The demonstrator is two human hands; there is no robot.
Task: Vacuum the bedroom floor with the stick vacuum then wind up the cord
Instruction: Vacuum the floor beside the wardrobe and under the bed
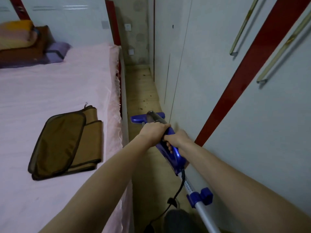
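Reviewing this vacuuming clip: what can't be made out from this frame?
- Head view, cord: runs off the bottom edge, so its plug end and any socket used are not shown.
- Floor head: partly hidden behind the vacuum body and left hand.
- Dark specks on the floor: too small to identify.
- Right hand: fingertips partly hidden inside the handle loop.
- Silver tube: cut off at the bottom edge.

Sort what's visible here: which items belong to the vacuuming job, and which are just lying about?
In the job: vacuum, held by left hand and right hand; floor head; cord; floor with dark specks.

Lying about: folded mat, pillows, bed, wardrobe.
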